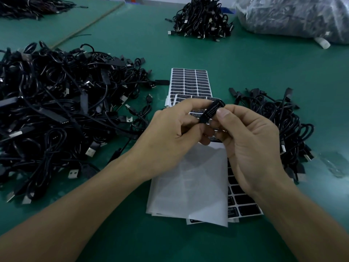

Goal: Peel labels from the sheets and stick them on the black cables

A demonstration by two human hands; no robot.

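- Above the middle of the green desk [245,63], both hands meet, raised off the surface and over the label sheets.
- The left hand [175,129] pinches the lower end of a small black cable block [212,110] between its thumb and curled forefinger; its other fingers are folded in below.
- The right hand [247,144] pinches the same block from the other side, with its thumb tip pressed to the block's edge and its fingers curled behind.
- The block tilts up to the right between the two hands. White print along its face reads "LED CONTROLLER"; I cannot tell whether that strip is fully stuck down.
- A far sheet [189,80] of black labels lies flat on the desk just beyond the hands, its rows full.
- A second sheet [196,112] lies directly under the hands, mostly hidden by them.
- A near sheet [243,203] shows at the lower right, partly covered by white backing paper [190,186] that lies between the forearms.
- A large left pile [56,110] of black cables with USB plugs covers the desk beside the left arm.
- A smaller right pile [283,129] of cables lies just beyond the right hand.
- A far pile [202,17] stands well apart at the back, near a clear plastic bag [294,14] that holds dark contents.
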